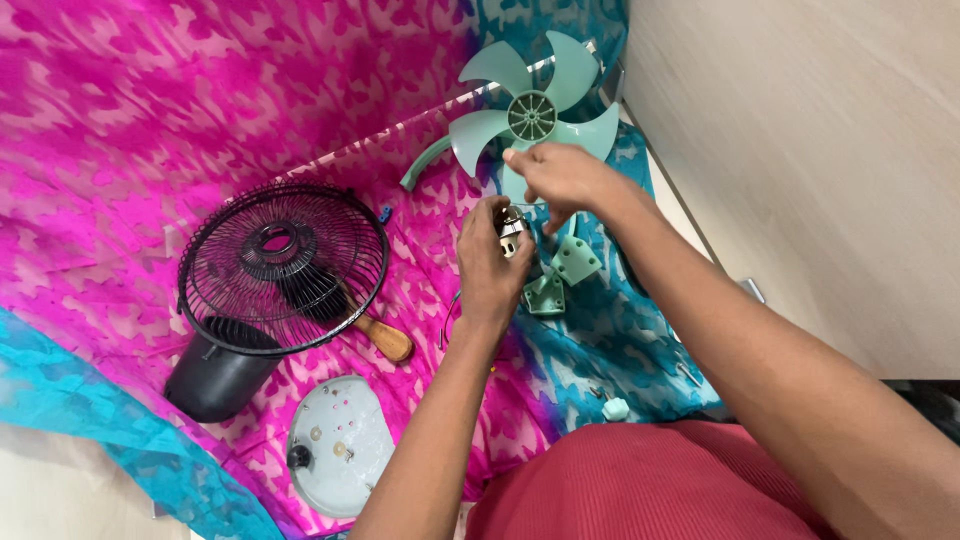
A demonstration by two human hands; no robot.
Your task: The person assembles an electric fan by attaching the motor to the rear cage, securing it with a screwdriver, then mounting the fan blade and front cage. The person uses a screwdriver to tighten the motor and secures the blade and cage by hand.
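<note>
Fan is fully torn down. Left hand (490, 262) has its fingers closed around a small metal motor unit (512, 232), held above the pink-and-teal patterned cloth (120, 120). Right hand (560, 178) pinches something thin at the motor's top; can't tell what. Mint-green five-blade plastic fan blade (535, 110), black wire guard (283, 265), round white base plate (340, 445) lie apart, none of them mounted.

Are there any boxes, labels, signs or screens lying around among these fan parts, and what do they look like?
None that the picture shows. Only bare parts lie on the pink and teal cloth: a green fan blade, a black wire grille, a round white plate. The small metal part in the left hand is too small to tell.
</note>
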